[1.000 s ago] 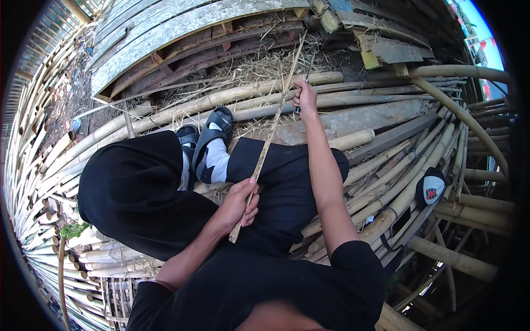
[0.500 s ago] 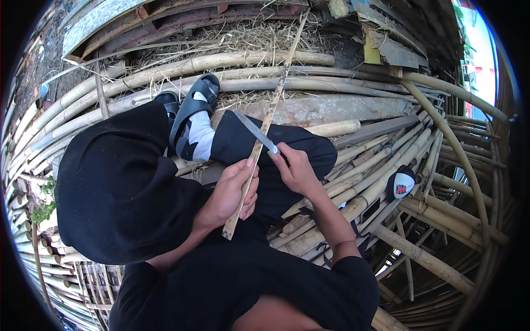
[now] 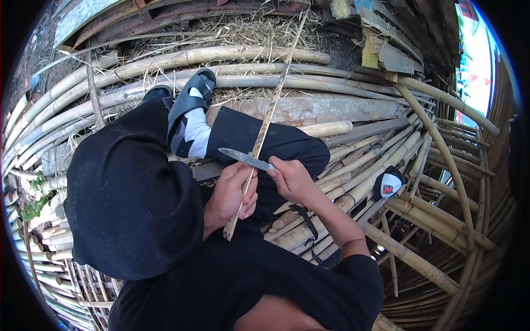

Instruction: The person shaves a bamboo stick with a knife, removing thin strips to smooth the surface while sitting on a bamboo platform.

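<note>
My left hand is closed round the lower part of a long, thin bamboo strip. The strip slants away from my lap to the straw at the top of the view, and its surface is pale with dark specks. My right hand grips a knife at its right end; the handle is mostly hidden in the fingers. The grey blade lies across the strip just above my left hand, its tip pointing left. Beneath both hands are my black-trousered legs.
Bamboo poles run crosswise beyond my sandalled foot, and more poles fan out at the right. A black-and-white cap-like object rests on them. Weathered boards are stacked at the far right. Straw covers the far ground.
The knife has come down the strip toward my left hand and turned from a steep slant to nearly level. My right hand moved slightly nearer. The whole view shifted a little.
</note>
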{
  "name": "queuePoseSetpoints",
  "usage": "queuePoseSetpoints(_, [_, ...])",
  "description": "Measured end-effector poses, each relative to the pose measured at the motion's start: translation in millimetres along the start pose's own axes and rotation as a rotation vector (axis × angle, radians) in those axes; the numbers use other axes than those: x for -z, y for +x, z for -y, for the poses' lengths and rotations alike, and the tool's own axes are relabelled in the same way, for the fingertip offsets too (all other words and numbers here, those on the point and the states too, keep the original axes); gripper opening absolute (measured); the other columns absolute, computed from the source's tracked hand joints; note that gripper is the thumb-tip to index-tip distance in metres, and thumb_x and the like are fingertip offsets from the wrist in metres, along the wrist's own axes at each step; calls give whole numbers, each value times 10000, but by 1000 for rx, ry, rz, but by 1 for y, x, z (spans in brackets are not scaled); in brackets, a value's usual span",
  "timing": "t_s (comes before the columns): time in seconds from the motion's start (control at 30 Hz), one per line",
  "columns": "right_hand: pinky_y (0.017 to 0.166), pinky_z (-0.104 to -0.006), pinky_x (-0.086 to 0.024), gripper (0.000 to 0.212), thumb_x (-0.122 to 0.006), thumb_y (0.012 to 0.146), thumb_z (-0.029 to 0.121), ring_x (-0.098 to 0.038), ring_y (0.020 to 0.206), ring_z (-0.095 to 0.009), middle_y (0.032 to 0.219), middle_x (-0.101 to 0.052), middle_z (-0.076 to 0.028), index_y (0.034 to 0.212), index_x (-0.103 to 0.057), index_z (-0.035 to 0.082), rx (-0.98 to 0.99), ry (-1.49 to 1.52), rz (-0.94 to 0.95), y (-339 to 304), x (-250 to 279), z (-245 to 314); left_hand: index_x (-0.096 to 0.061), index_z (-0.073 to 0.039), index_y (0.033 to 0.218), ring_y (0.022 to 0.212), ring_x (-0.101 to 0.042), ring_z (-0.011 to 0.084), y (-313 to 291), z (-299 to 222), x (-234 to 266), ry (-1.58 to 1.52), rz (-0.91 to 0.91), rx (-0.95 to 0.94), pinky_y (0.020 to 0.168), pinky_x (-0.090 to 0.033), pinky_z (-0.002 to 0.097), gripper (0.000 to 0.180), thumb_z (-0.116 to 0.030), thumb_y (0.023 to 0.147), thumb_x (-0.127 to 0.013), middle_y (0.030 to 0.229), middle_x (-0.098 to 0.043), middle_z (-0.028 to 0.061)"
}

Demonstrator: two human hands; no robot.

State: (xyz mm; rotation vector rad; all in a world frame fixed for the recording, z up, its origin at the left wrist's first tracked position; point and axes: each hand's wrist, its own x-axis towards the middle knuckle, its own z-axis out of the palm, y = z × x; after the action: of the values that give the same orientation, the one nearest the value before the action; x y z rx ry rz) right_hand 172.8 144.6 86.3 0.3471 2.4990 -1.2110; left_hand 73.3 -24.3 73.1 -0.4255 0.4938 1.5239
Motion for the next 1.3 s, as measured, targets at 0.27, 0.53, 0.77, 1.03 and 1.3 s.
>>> queuePoseSetpoints(0.27, [480,-466,-417,167,-509,923,176,-563,559,-396,575,-523,-175,838,-478,36,-33,-130,-52,13,10,-32,-412,-62,898,261,-334,124,-3,2,4,8,-27,-8,274,-330,260,312,-325,1034,-316,453,-360,16])
queuePoseSetpoints(0.53, [486,-478,-430,299,-471,951,316,-560,552,-405,572,-532,-179,823,-485,46,131,-293,-163,31,7,-74,-425,-82,892,259,-329,100,-2,4,11,61,-45,-25,274,-309,244,314,-342,1035,-324,444,-349,-5])
queuePoseSetpoints(0.77, [562,-521,-457,398,-418,980,360,-579,627,-455,645,-580,-243,826,-541,15,-162,-345,-401,52,4,-101,-433,-83,888,265,-336,105,5,11,15,90,-56,-52,283,-313,251,314,-346,1032,-339,442,-358,-7])
queuePoseSetpoints(1.03, [579,-459,-424,463,-499,952,387,-581,630,-418,641,-575,-243,790,-574,-41,-342,-250,-621,35,66,-93,-438,-79,867,278,-353,117,1,20,16,152,-24,-52,301,-320,260,323,-358,1021,-381,446,-365,4])
queuePoseSetpoints(1.3, [475,-385,-352,460,-622,870,305,-383,427,-261,470,-431,-176,580,-546,-43,-294,-64,-285,26,-6,-38,-431,-82,891,273,-361,127,3,19,14,147,-18,-56,298,-336,270,311,-360,1020,-379,449,-373,14])
